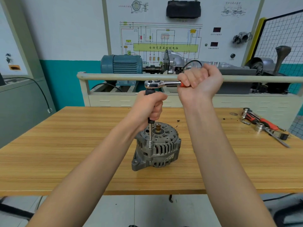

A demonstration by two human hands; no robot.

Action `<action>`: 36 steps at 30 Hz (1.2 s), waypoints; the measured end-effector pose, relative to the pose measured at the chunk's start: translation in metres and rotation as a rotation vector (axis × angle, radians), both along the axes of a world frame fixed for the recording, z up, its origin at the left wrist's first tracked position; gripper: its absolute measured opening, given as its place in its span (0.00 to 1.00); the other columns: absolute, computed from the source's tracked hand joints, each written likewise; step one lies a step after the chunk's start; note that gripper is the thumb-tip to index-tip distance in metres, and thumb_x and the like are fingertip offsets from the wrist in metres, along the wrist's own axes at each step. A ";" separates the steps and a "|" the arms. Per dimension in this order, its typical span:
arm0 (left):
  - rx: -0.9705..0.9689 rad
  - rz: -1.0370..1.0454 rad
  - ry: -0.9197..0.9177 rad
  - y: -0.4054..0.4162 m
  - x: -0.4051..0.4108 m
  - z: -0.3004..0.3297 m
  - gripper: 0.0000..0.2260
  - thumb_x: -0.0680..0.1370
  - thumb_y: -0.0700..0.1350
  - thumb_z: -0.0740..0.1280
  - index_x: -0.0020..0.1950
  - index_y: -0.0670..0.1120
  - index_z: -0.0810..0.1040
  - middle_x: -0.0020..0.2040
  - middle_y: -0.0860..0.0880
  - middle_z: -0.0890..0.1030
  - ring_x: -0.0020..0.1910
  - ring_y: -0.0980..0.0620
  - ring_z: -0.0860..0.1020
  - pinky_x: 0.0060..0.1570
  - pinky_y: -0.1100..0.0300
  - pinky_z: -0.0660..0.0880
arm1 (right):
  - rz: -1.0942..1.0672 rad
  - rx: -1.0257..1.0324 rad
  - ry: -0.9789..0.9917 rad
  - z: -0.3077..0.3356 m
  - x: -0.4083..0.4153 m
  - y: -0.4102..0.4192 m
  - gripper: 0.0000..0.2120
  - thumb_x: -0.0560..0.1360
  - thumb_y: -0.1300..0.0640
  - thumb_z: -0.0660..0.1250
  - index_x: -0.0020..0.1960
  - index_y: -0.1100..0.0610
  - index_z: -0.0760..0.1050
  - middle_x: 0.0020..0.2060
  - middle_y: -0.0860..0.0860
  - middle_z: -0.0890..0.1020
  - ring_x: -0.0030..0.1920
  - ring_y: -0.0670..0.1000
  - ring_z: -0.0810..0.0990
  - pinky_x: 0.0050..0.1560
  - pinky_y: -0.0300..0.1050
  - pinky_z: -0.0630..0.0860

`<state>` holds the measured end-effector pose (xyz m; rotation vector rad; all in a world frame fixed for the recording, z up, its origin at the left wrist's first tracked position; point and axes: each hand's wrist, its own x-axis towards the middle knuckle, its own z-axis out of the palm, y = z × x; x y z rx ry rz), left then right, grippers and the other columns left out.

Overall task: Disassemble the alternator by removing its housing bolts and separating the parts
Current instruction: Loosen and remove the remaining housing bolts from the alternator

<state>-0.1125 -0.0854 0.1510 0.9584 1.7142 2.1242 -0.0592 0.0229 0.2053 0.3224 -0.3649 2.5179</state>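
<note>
Your left hand (150, 105) is wrapped around the black grip of the vertical extension bar (150, 133), steadying it. The bar runs down to a socket (150, 143) seated on a housing bolt at the left side of the alternator (156, 147). The alternator stands on end near the middle of the wooden table (65, 145), shaft stub (158, 127) pointing up.

At the top of the bar, the ratchet (161, 84) lies level, its head on the bar and its handle pointing right. Your right hand (197, 81) is closed in a fist around the orange handle end.

Progress, as judged from this view: the two housing halves are together and no gap shows at the seam. No loose bolts can be made out on the table. Whether any other housing bolts are already out cannot be told from here. The pulley end appears bare, with only the shaft and bearing showing. Treat the task as early: bolt removal is in hand, and separation of the parts remains.

Spare tools (262, 123) lie at the far right of the table, well apart from the alternator.
</note>
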 end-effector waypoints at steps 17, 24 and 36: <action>-0.139 -0.072 0.043 -0.001 -0.002 0.003 0.25 0.78 0.36 0.63 0.23 0.50 0.61 0.19 0.53 0.59 0.17 0.55 0.55 0.21 0.67 0.54 | 0.198 -0.079 -0.058 0.001 -0.015 0.013 0.28 0.78 0.62 0.54 0.19 0.54 0.57 0.15 0.46 0.57 0.14 0.46 0.54 0.16 0.34 0.53; -0.098 0.138 0.007 0.006 0.000 -0.002 0.20 0.76 0.35 0.64 0.28 0.49 0.61 0.19 0.54 0.61 0.17 0.55 0.56 0.21 0.67 0.55 | -0.038 0.004 0.020 -0.002 0.001 0.000 0.26 0.78 0.62 0.54 0.21 0.52 0.58 0.17 0.46 0.56 0.16 0.46 0.53 0.20 0.34 0.53; -0.102 -0.138 0.087 -0.002 -0.001 -0.001 0.25 0.77 0.41 0.65 0.21 0.51 0.63 0.19 0.54 0.60 0.17 0.56 0.55 0.21 0.68 0.54 | 0.328 -0.103 -0.039 -0.001 -0.021 0.016 0.27 0.78 0.61 0.54 0.20 0.54 0.57 0.14 0.46 0.58 0.13 0.46 0.55 0.15 0.34 0.53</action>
